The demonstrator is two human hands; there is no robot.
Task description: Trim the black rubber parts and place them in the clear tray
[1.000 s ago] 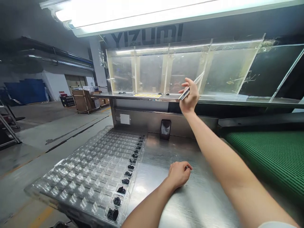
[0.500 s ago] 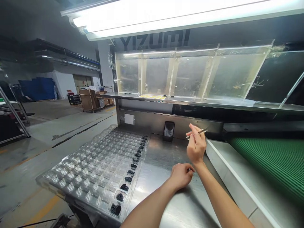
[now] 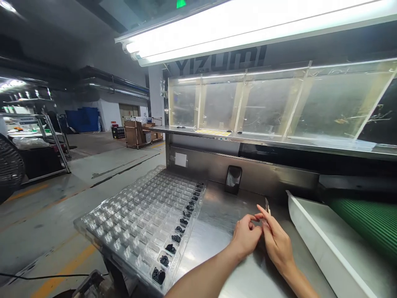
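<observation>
My right hand (image 3: 278, 244) is closed around a slim craft knife (image 3: 267, 205); its narrow pointed blade sticks up past the fingers. Beside it, my left hand (image 3: 248, 235) has its fingers curled in and its fingertips meeting those of the right hand. Whatever the left fingers pinch, if anything, is hidden. Both hands are just above the steel table (image 3: 214, 225). To their left lies a clear plastic tray (image 3: 133, 223) of many small pockets. Small black plastic parts (image 3: 170, 248) sit in the pockets along its right edge.
A white trough (image 3: 325, 252) runs along the right, beside a green conveyor belt (image 3: 362, 219). A phone-like black frame (image 3: 233, 179) leans on the back panel. Above are a steel shelf (image 3: 263, 141) and a lamp (image 3: 248, 31). A fan (image 3: 10, 167) stands far left.
My right hand has come down with the knife and met my left hand. The blade now points upward. The view has swung right-to-left, so the surroundings appear shifted rightward.
</observation>
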